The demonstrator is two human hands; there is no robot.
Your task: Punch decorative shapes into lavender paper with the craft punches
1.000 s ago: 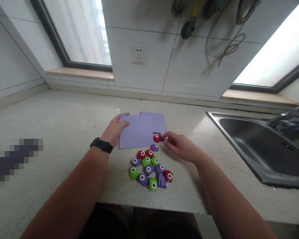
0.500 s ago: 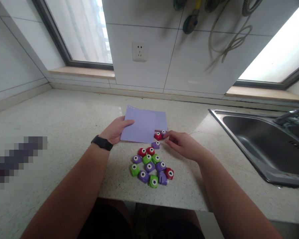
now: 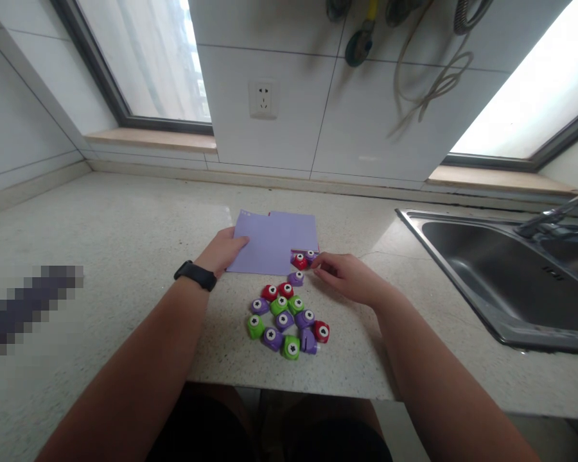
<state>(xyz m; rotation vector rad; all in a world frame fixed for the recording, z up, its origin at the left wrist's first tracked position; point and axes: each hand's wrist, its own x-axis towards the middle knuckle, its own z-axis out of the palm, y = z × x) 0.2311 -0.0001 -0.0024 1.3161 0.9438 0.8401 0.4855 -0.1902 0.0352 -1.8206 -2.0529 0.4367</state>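
Far left: pixelated patch (image 3: 29,308) over speckled countertop (image 3: 125,224). Black wristband (image 3: 195,275) on left forearm. Left hand (image 3: 221,251) flat on near-left edge of lilac paper sheets (image 3: 270,240), thumb laid on top of the sheet, other fingers curled against the counter beside and under the edge; pressing, not a clear pinch. Paper lying flat on counter, centre, two sheets overlapping, rear one offset to the right. At paper's near-right corner: red punch (image 3: 299,261) and purple punch (image 3: 311,255) sitting on the paper edge. Right hand (image 3: 347,279) just right of them, fingertips (image 3: 316,263) drawn together and touching the purple punch; whether gripping or only touching, cannot tell. Lone purple punch (image 3: 296,278) just below the paper, near the hand. Cluster of small punches (image 3: 284,317) in green, purple, red nearer the counter's front edge, touching one another, apart from both hands. Wall outlet (image 3: 262,97) above the paper on tiled wall. Hanging cord (image 3: 433,83) upper right. Steel sink (image 3: 501,269) far right, faucet (image 3: 553,218) over it, windows on both sides.
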